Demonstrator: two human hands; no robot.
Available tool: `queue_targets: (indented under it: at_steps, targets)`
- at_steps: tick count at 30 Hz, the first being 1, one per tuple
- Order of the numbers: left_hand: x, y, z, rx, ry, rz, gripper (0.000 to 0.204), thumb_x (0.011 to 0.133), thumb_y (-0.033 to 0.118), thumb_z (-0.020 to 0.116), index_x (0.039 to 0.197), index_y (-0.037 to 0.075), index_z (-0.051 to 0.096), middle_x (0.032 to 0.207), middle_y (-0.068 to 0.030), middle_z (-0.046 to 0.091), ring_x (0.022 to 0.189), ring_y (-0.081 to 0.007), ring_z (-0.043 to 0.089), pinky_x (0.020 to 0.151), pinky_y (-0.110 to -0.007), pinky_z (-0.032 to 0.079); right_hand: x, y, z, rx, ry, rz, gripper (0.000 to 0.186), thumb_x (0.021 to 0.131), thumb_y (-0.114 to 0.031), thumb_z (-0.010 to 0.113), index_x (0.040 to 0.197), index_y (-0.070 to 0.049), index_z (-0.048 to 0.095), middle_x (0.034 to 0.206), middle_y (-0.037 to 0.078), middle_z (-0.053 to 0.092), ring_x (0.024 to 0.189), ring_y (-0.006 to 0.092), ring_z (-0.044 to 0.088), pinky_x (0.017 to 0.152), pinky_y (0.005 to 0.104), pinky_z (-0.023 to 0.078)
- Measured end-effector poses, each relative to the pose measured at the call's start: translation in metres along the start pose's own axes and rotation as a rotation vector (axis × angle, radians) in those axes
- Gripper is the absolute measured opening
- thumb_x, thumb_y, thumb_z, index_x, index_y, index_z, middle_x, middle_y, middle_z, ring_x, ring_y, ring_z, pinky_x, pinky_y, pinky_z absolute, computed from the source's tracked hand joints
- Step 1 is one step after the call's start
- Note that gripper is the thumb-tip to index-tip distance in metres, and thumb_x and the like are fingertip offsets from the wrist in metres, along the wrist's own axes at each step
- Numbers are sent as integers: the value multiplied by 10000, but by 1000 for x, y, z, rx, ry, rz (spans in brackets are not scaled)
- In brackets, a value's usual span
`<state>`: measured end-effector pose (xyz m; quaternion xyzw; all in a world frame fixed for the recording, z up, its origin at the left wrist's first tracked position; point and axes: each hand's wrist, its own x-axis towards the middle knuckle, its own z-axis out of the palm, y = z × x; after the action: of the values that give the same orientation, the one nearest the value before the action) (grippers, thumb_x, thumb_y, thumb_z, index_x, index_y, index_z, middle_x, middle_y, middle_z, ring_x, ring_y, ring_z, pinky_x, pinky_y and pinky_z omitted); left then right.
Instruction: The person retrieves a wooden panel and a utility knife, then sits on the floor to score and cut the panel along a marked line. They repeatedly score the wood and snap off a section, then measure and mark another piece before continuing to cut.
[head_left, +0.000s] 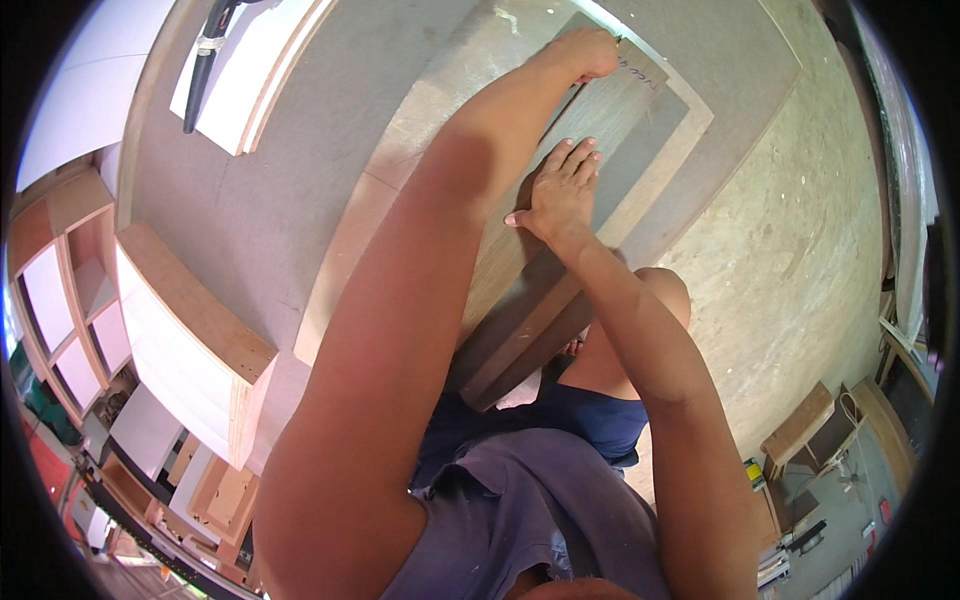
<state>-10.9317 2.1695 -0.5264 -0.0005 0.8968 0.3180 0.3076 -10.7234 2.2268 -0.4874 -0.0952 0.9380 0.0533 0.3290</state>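
Observation:
A long wood-grain board (630, 95) lies slantwise in front of me, with handwriting near its far end. Under and beside it are grey sheet material and a pale wooden strip (665, 165). At the board's far end, my left hand (588, 55) is closed, knuckles up; whatever its fingers hold is hidden. Nearer to me, my right hand (563, 192) rests flat on the board, fingers stretched and thumb out to the left. My left forearm covers part of the board's left side.
At the upper left, a black-handled tool (205, 75) lies on stacked white panels (245, 85). A white box-like piece with a wooden edge (200, 300) stands at left, beside a wooden shelf unit (65, 260). Concrete floor (790, 220) extends right, towards wooden pieces (800, 425).

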Motion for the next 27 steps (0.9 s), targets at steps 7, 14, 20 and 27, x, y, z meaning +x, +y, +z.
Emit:
queue_targets:
  at_steps: [7, 14, 20, 27]
  targets:
    - [19, -3, 1, 88, -67, 36, 236, 802, 67, 494, 736, -68, 676, 640, -191, 660, 527, -296, 650, 480, -418, 500, 2, 0, 11, 0, 14, -33, 1405, 624, -587, 891, 1525, 151, 105, 1558, 439, 102, 1461, 563, 192, 1189, 527, 295]
    - [-62, -29, 28, 101, -96, 32, 218, 813, 54, 523, 867, -71, 693, 756, -239, 702, 630, -310, 706, 567, -416, 569, 4, 5, 20, 40, 110, -32, 1406, 598, -584, 904, 1505, 160, 130, 1540, 447, 143, 1447, 574, 213, 1178, 555, 294]
    - [-185, -89, 66, -20, -54, -23, 383, 905, 149, 518, 1212, -80, 516, 798, -280, 682, 592, -405, 674, 550, -478, 547, 5, 5, 29, -6, 193, -62, 1414, 578, -606, 907, 1526, 136, 167, 1547, 438, 181, 1445, 553, 258, 1184, 536, 284]
    - [-346, -174, 136, 42, -162, -131, 293, 926, 189, 561, 1109, -40, 545, 966, -307, 680, 930, -462, 682, 817, -547, 536, 12, 9, 41, -33, 263, -53, 1421, 567, -658, 891, 1524, 127, 192, 1542, 431, 201, 1432, 553, 284, 1171, 525, 315]
